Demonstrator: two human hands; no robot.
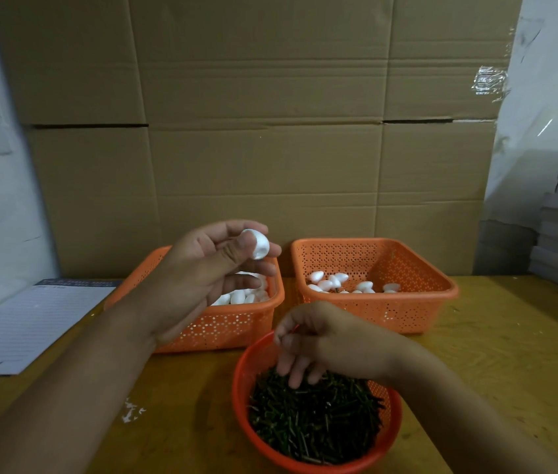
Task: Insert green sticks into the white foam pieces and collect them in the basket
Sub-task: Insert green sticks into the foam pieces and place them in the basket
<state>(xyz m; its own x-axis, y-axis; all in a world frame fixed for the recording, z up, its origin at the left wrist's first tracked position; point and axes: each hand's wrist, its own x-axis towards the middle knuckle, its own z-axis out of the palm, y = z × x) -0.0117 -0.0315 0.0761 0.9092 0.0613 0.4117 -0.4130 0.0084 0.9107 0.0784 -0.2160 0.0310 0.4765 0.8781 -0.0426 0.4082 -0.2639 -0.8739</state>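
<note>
1. The wooden desk point(496, 354) is filling the lower half of the frame, grainy and yellow-brown, with a wall of plain cardboard point(264, 131) standing behind it.
2. Two square orange baskets of perforated plastic are sitting mid-frame: the left basket point(236, 330) is heaped with smooth white egg-shaped foam pieces, and the right basket point(376, 306) is holding only a few.
3. A round red bowl point(247, 367) at bottom centre is brimming with thin, dark green sticks point(318, 422) lying criss-cross in every direction.
4. The left hand point(209, 271) is hovering above the left basket, pinching one foam piece point(257, 243) between thumb and fingertips, its long axis tilting from upper left to lower right.
5. The right hand point(318, 343) is lying below and to the right of that piece, over the bowl's far rim, with three fingers dipping into the sticks and thumb and forefinger pressing together. I cannot tell whether a stick is between them.
6. The foam piece is up and to the left of the right hand, so I judge the stick has to travel that way to reach it.
</note>
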